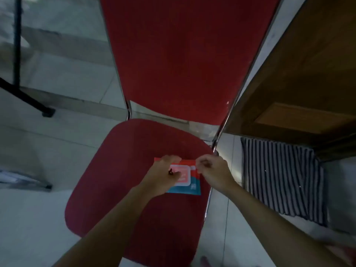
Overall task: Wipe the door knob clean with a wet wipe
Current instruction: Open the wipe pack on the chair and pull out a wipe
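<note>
On the red seat (pixel 115 180) of a chair with a matching ribbed backrest (pixel 183 60) and thin chrome tubing lies a flat, soft pack of wet wipes (pixel 189 181), red along its far edge and teal along its near edge, with a pale rounded-rectangle flap in the middle. Both bare forearms reach down to it. The left hand (pixel 163 175) rests over the pack's left half, fingers spread loosely across the flap; a small dark mark at the thumb is too blurred to identify. The right hand (pixel 213 170) is curled at the pack's far right corner, fingertips pinched together, though whether they grip the wrapper edge or a wipe cannot be told in the dim, soft picture. Print on the pack is unreadable. Beside the chair, a striped cloth (pixel 281 178) lies crumpled on pale floor tiles (pixel 34 218) under a brown wooden panel (pixel 308 74). No door knob is in view.
</note>
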`<move>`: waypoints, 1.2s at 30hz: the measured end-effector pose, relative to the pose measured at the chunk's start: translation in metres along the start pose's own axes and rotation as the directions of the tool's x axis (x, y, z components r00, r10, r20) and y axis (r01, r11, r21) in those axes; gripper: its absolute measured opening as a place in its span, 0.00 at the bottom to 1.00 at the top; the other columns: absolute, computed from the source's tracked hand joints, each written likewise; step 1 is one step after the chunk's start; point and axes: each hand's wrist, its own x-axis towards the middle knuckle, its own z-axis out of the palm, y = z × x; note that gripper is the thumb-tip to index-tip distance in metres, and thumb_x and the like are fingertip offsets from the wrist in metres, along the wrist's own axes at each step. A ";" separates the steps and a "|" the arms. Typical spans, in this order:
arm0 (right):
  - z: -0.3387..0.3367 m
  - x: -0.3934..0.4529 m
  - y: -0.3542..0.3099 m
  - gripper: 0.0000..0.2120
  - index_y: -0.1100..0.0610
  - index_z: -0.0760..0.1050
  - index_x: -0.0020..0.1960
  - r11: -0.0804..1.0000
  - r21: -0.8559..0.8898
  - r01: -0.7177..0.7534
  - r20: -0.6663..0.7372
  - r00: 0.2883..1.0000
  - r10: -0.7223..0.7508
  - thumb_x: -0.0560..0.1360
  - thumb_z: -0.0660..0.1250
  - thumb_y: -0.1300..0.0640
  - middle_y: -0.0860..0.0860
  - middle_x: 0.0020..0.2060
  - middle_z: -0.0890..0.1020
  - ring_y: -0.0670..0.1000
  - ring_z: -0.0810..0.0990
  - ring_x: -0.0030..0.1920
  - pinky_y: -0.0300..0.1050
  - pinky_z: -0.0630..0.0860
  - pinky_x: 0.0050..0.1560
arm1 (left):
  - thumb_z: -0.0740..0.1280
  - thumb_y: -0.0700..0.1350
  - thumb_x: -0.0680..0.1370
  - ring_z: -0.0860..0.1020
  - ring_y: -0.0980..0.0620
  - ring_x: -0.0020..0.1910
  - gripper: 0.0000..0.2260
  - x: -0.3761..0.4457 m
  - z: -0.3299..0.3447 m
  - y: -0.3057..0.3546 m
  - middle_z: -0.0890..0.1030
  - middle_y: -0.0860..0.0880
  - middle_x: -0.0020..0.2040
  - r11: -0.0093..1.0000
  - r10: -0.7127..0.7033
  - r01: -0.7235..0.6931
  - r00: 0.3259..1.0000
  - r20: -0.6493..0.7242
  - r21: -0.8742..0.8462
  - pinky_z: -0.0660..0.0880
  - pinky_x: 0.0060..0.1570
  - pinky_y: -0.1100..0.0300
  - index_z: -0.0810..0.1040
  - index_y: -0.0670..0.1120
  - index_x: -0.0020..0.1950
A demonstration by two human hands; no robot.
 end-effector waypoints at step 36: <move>0.047 -0.003 0.049 0.11 0.54 0.78 0.53 0.980 -0.158 0.120 0.003 0.993 -0.121 0.73 0.66 0.64 0.49 0.46 0.76 0.41 0.75 0.43 0.27 0.71 0.45 | 0.70 0.37 0.70 0.73 0.59 0.35 0.07 0.023 0.016 -0.047 0.73 0.53 0.39 0.998 -0.053 0.032 0.885 -0.462 -0.054 0.68 0.35 0.76 0.75 0.47 0.37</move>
